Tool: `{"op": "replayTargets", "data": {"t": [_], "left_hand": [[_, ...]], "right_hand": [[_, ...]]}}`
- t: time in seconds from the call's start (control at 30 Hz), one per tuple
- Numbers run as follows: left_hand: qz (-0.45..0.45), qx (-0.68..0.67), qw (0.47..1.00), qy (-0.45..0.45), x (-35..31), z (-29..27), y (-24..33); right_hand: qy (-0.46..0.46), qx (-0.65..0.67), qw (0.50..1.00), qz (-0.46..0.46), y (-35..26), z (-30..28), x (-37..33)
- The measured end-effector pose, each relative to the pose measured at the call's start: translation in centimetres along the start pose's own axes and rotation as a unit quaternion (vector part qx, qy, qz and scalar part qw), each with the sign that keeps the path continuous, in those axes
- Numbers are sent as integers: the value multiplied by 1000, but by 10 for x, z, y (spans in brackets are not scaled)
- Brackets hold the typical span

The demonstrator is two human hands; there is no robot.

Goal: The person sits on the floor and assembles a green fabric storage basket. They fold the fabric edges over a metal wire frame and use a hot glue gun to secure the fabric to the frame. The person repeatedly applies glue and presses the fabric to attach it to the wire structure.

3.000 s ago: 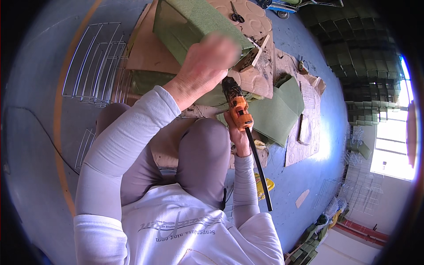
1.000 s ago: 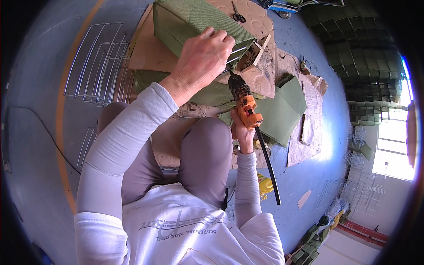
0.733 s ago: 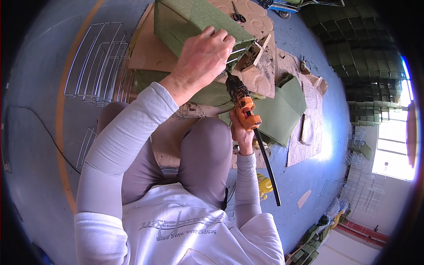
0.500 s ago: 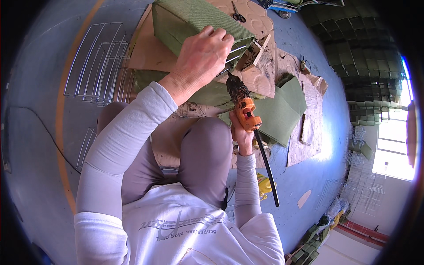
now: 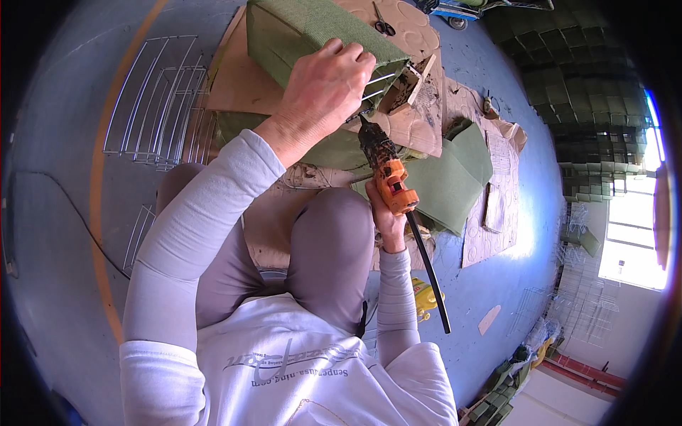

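Observation:
My left hand point(image 5: 328, 84) is closed with its fingers curled over the near edge of a green fabric-covered box point(image 5: 330, 35), where bare wire rods show at the open end. In my right hand point(image 5: 386, 216) is an orange glue gun point(image 5: 393, 186), its front caked with black residue. From its back end trails a long black glue stick point(image 5: 428, 266). The nozzle points away from me and is at the wires just right of my left hand; whether it touches them I cannot make out. My left fingertips are hidden behind the knuckles.
A wooden block frame point(image 5: 414, 89) smeared black lies beside the box on cardboard point(image 5: 426, 135). Scissors point(image 5: 383, 25) rest farther back. Green fabric panels point(image 5: 455, 184) lie at right, a wire basket frame point(image 5: 153, 106) at left. Stacked green boxes point(image 5: 590, 85) stand far right.
The glue gun has shifted slightly left, its nozzle now closer to my left hand along the wires. My left hand and the box have barely moved.

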State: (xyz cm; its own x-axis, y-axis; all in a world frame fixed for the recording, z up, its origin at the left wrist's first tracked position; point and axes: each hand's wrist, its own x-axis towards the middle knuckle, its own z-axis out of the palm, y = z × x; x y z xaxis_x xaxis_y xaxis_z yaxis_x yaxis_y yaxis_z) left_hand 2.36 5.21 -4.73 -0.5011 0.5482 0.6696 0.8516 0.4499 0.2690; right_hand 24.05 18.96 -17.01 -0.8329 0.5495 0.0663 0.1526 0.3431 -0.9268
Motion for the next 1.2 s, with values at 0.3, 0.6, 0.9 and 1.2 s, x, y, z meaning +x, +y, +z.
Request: {"op": "replayTargets", "data": {"t": [0.3, 0.6, 0.9, 1.2], "left_hand": [[-4, 5, 1000, 3, 0, -1, -1], [-3, 3, 1000, 6, 1, -2, -2], [-4, 3, 1000, 3, -1, -2, -1], [3, 4, 1000, 8, 0, -1, -2]], "right_hand": [[-7, 4, 1000, -6, -8, 0, -3], [-15, 20, 1000, 10, -10, -1, -4], [19, 8, 1000, 14, 10, -1, -3], [-18, 1, 999, 46, -13, -1, -5]]}}
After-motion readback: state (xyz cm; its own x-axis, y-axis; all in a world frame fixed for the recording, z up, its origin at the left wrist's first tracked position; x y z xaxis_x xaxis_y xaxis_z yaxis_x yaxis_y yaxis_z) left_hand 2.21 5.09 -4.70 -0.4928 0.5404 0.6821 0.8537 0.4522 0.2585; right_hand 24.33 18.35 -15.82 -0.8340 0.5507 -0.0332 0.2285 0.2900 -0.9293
